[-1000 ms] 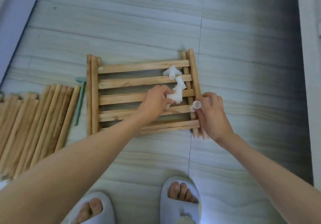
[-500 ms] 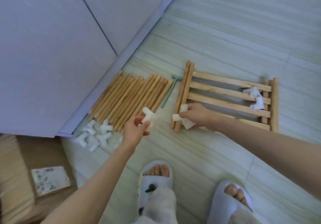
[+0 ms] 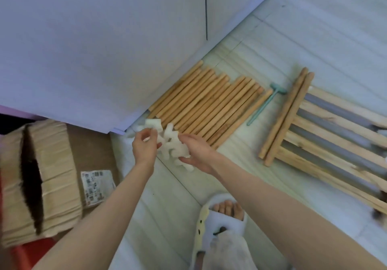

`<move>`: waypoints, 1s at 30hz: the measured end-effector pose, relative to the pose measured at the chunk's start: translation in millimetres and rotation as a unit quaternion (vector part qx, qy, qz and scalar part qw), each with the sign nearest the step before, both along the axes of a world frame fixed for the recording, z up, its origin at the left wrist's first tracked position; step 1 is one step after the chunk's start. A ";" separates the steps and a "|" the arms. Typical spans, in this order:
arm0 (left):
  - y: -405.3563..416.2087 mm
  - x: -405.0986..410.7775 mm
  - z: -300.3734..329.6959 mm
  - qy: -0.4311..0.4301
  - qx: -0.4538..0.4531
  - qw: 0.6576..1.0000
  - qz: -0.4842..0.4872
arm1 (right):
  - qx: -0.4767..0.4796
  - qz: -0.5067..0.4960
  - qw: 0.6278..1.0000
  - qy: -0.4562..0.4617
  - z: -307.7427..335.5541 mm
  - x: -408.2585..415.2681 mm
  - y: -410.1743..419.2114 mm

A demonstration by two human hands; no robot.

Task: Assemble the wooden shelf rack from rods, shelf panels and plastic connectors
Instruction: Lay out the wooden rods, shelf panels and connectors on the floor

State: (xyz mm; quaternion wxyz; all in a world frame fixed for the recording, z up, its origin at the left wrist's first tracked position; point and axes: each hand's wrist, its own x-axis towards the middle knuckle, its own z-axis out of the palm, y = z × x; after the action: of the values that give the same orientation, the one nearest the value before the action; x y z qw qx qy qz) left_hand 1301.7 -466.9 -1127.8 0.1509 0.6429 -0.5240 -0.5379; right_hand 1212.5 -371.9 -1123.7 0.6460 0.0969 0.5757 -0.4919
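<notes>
My left hand [image 3: 145, 147] and my right hand [image 3: 198, 154] meet over a cluster of white plastic connectors [image 3: 172, 146] on the floor near the wall's corner. The left thumb and fingers pinch a connector at the cluster's upper left. The right hand's curled fingers hold several connectors from the right side. A row of wooden rods [image 3: 211, 104] lies just beyond the hands. The slatted shelf panels [image 3: 326, 131] lie stacked at the right, with two loose rods [image 3: 287, 114] on their left edge.
A green T-shaped tool [image 3: 265, 104] lies between the rods and the panels. A cardboard box [image 3: 37, 177] with a label [image 3: 94, 186] stands at the left. White cabinet doors [image 3: 104, 39] fill the upper left. My slippered foot [image 3: 222, 225] is at the bottom.
The view swung left from the shelf panels to the connector pile by the wall. Both hands moved there from the panels, carrying connectors, and now hold connectors together at the pile.
</notes>
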 end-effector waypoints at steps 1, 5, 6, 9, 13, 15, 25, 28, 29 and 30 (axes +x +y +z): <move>2.5 -3.0 1.4 0.000 -0.011 1.000 -0.019 | -0.007 -0.012 1.000 -0.010 -0.5 -2.1 1.9; 15.0 -22.3 11.9 -0.018 -0.093 0.987 -0.132 | 0.013 -0.054 0.998 0.020 11.3 -29.8 29.8; 20.2 -28.1 14.3 -0.015 -0.106 0.981 -0.163 | 0.023 -0.051 0.998 0.042 13.3 -41.2 41.9; 44.5 -52.4 22.4 -0.007 -0.122 0.956 -0.268 | 0.067 -0.048 0.989 0.121 26.2 -77.4 84.9; 92.6 -97.3 25.1 -0.007 -0.113 0.895 -0.432 | 0.135 -0.010 0.961 0.243 43.7 -131.1 160.8; 121.6 -121.2 22.4 -0.014 -0.133 0.842 -0.523 | 0.178 0.018 0.933 0.312 46.1 -157.1 206.1; 232.7 -215.0 -17.2 -0.151 -0.336 0.480 -0.796 | 0.436 0.101 0.724 0.525 7.5 -227.9 362.5; 232.5 -222.5 -32.8 -0.200 -0.339 0.437 -0.809 | 0.441 0.114 0.704 0.545 -12.2 -239.2 361.1; 231.8 -221.3 -38.2 -0.211 -0.348 0.433 -0.804 | 0.442 0.120 0.699 0.549 -19.4 -241.4 358.0; 231.2 -219.5 -43.1 -0.218 -0.365 0.428 -0.798 | 0.447 0.122 0.697 0.547 -26.0 -242.8 354.0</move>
State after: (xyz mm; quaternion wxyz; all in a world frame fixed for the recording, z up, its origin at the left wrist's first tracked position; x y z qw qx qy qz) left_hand 1082.2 -235.6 -1170.9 -0.2444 -0.0807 -0.9661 -0.0191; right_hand 969.7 -17.9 -1149.6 0.1518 0.0168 0.9864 -0.0600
